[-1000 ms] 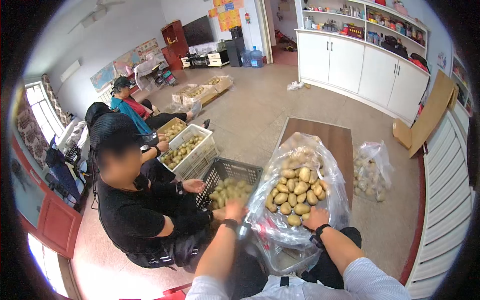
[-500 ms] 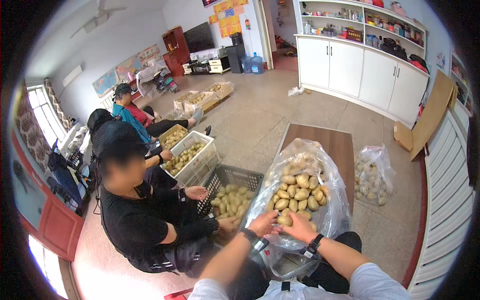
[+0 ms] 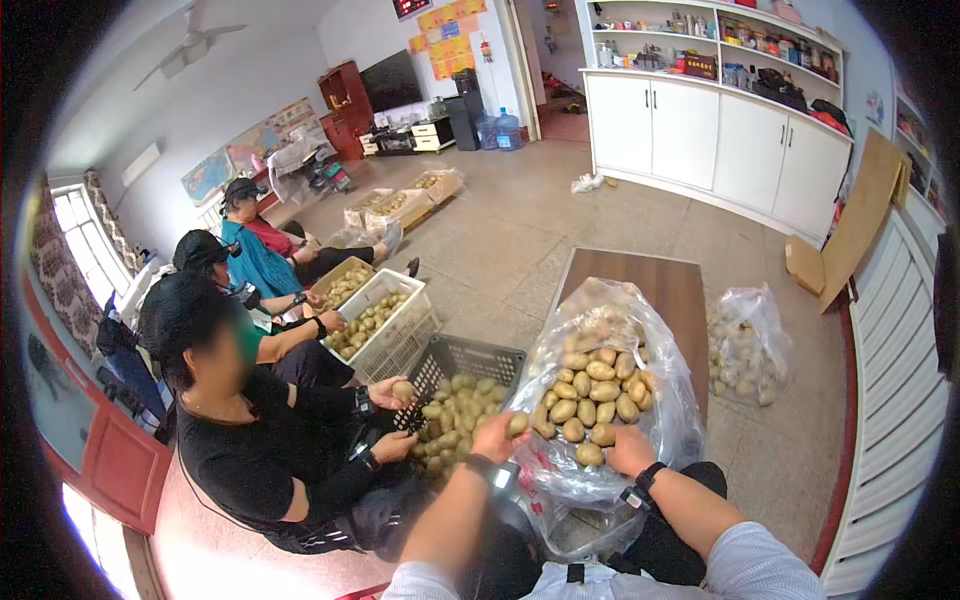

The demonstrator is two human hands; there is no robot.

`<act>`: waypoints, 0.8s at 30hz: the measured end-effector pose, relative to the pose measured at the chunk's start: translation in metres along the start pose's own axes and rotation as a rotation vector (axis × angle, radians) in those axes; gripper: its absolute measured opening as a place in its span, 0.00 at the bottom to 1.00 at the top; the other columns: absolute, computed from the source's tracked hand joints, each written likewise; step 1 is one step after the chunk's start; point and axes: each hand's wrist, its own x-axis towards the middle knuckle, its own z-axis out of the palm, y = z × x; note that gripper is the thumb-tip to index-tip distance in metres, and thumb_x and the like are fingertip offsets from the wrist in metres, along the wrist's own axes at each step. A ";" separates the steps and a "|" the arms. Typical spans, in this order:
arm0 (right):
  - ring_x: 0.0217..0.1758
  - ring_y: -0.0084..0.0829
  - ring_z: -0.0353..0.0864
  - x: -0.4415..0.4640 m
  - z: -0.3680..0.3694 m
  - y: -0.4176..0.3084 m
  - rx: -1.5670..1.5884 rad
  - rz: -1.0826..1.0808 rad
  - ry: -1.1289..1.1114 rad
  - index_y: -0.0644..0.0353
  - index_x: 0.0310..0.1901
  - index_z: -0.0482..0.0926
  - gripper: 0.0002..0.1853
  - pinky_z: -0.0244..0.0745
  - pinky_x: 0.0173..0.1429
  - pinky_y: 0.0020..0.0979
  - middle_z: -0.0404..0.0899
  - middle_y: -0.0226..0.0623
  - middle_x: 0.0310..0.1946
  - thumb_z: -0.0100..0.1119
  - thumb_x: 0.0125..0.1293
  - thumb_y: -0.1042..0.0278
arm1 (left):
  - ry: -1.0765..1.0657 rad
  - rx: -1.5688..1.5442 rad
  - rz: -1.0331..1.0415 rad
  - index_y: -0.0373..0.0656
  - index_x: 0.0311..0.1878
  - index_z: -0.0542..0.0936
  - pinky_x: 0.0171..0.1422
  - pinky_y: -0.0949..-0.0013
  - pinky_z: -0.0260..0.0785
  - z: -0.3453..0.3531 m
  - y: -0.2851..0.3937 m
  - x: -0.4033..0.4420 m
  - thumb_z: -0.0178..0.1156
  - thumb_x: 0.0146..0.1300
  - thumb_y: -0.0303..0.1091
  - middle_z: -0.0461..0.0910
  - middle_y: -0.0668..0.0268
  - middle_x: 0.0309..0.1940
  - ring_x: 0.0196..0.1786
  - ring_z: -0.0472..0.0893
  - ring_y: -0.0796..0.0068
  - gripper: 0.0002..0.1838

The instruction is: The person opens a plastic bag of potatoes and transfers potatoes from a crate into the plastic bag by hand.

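In front of me lies an opened clear plastic bag (image 3: 672, 400) full of yellow-brown potatoes (image 3: 603, 390). My left hand (image 3: 492, 438) is closed round a potato (image 3: 518, 424) at the bag's left edge, beside the dark grey crate (image 3: 480, 350). At the near side of the pile, my right hand (image 3: 631, 452) grips another potato (image 3: 603, 434) with its fingertips. A single potato (image 3: 589, 455) rests on the plastic just below that one. More potatoes (image 3: 460, 412) fill the grey crate.
The bag rests on a brown wooden board (image 3: 640, 268). Another bag of potatoes (image 3: 745, 350) stands on the floor at right. To my left a co-worker (image 3: 250, 430) holds a potato (image 3: 403, 391) over the grey crate. Beyond are a white crate (image 3: 405, 325) and other seated people.
My hands have moved apart: the left went left toward the grey crate with a potato, the right shifted slightly right. The co-worker's nearer hand drew back, and the other hand now holds a potato.
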 end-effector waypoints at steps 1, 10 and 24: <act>0.55 0.55 0.76 0.002 0.006 0.007 -0.100 0.078 -0.004 0.64 0.54 0.74 0.21 0.71 0.59 0.50 0.75 0.54 0.51 0.56 0.60 0.65 | 0.102 0.420 0.171 0.38 0.52 0.76 0.50 0.58 0.77 -0.012 0.000 0.001 0.62 0.65 0.43 0.81 0.52 0.45 0.46 0.81 0.54 0.19; 0.54 0.55 0.78 0.017 0.051 0.046 -0.211 0.259 0.013 0.64 0.51 0.71 0.16 0.76 0.54 0.51 0.72 0.54 0.54 0.51 0.62 0.68 | 0.438 1.182 0.331 0.32 0.49 0.77 0.44 0.60 0.78 -0.159 -0.062 0.037 0.57 0.69 0.34 0.78 0.59 0.48 0.42 0.82 0.67 0.14; 0.54 0.57 0.78 0.007 0.020 0.009 0.020 0.261 0.046 0.70 0.53 0.71 0.28 0.73 0.61 0.47 0.75 0.63 0.50 0.65 0.53 0.60 | 0.568 1.775 -0.034 0.39 0.41 0.82 0.42 0.56 0.76 -0.105 -0.001 -0.008 0.62 0.61 0.51 0.83 0.53 0.37 0.39 0.84 0.55 0.21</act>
